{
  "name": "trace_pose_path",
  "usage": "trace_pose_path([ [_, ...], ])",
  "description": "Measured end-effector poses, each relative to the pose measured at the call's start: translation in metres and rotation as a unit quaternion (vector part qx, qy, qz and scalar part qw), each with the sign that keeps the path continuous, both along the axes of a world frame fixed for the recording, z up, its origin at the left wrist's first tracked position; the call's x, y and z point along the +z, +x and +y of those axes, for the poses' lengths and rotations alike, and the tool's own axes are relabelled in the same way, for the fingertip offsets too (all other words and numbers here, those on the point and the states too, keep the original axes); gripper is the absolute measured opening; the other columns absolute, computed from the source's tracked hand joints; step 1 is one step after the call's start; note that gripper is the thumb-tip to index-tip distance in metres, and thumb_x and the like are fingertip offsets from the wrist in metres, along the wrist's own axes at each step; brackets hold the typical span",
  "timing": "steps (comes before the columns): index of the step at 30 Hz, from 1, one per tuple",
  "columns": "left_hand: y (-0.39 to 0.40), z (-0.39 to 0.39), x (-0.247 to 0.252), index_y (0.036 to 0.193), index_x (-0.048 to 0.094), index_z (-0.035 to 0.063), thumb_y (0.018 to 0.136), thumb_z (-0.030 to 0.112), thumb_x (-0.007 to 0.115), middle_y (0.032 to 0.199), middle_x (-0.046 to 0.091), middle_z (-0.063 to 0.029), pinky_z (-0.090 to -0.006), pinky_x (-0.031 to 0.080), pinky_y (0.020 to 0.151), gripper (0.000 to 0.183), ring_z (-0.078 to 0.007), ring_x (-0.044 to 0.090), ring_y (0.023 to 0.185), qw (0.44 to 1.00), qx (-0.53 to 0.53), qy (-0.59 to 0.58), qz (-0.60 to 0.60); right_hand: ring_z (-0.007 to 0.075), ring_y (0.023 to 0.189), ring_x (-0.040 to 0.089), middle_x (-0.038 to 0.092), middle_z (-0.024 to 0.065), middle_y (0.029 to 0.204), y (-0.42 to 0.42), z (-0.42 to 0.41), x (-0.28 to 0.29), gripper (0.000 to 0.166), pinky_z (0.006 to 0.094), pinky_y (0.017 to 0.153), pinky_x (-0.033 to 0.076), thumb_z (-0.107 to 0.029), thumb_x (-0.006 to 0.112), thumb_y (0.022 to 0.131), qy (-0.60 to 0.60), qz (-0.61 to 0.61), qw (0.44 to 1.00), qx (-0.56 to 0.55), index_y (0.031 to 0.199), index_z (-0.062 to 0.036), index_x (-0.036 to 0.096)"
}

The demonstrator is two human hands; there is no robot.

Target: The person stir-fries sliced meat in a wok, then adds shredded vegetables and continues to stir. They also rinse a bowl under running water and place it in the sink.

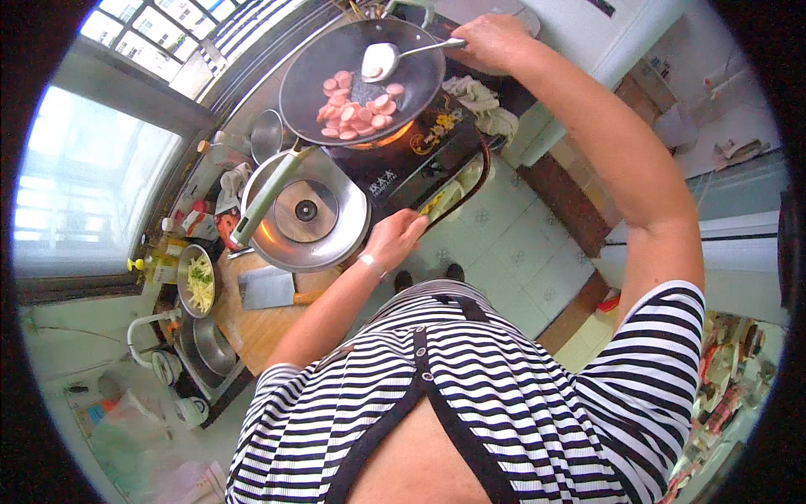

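My right hand grips the handle of a metal cooking spatula, whose broad head is inside a dark wok with a slice on it. Pink sausage slices lie grouped in the wok, over an orange flame on a black gas stove. The wok's green handle extends over a steel lid with a clear centre and black knob. My left hand is at the stove's front edge, right of the lid. Its fingers are bent, and whether they hold anything is unclear.
A cleaver lies on a wooden cutting board. Beside it are a bowl of pale shreds, bottles and a sink. A crumpled cloth sits at the stove's right. A dark hose curves along the stove's front.
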State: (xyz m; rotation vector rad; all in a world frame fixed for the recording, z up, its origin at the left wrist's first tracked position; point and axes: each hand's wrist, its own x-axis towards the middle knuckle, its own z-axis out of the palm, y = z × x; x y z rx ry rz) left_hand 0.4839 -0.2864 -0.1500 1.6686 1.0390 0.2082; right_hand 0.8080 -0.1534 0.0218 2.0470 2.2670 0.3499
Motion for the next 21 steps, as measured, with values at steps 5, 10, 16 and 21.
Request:
trace_pose_path([
  [5, 0.088, 0.019, -0.074, 0.106, 0.059, -0.0026, 0.097, 0.050, 0.053, 0.088, 0.066, -0.0098, -0.0292, 0.047, 0.049, 0.054, -0.0182, 0.064, 0.062, 0.924, 0.204, -0.321, -0.052, 0.0251, 0.095, 0.066, 0.069, 0.0058, 0.096, -0.010, -0.026, -0.045, 0.032, 0.0492, 0.085, 0.050, -0.019, 0.069, 0.083, 0.002, 0.045, 0.999, 0.014, 0.114, -0.0233, 0.065],
  [10, 0.119, 0.043, -0.095, 0.093, 0.063, -0.0023, 0.095, 0.057, 0.053, 0.077, 0.065, -0.0085, -0.0279, 0.040, 0.042, 0.060, -0.0175, 0.062, 0.055, 0.917, 0.275, -0.280, -0.067, 0.0237, 0.091, 0.063, 0.064, 0.0052, 0.093, -0.035, -0.144, -0.071, 0.035, 0.0446, 0.080, 0.048, -0.024, 0.067, 0.087, 0.187, 0.183, 0.959, 0.112, 0.120, -0.0153, 0.060],
  [16, 0.143, 0.057, -0.083, 0.083, 0.063, -0.0008, 0.097, 0.052, 0.053, 0.070, 0.064, -0.0083, -0.0264, 0.037, 0.039, 0.055, -0.0158, 0.056, 0.049, 0.919, 0.318, -0.230, -0.022, 0.0320, 0.085, 0.064, 0.064, 0.0109, 0.092, 0.016, -0.291, -0.239, 0.022, 0.0439, 0.074, 0.052, -0.019, 0.060, 0.091, 0.018, 0.391, 0.915, -0.099, 0.110, -0.0093, 0.066],
  [21, 0.158, 0.052, -0.079, 0.085, 0.063, 0.0005, 0.096, 0.048, 0.056, 0.067, 0.060, -0.0060, -0.0242, 0.030, 0.039, 0.049, -0.0138, 0.053, 0.050, 0.901, 0.373, -0.218, 0.042, 0.0356, 0.090, 0.065, 0.067, 0.0151, 0.099, 0.033, -0.430, -0.377, 0.022, 0.0450, 0.078, 0.053, -0.015, 0.058, 0.089, -0.055, 0.415, 0.848, -0.326, 0.109, -0.0070, 0.066],
])
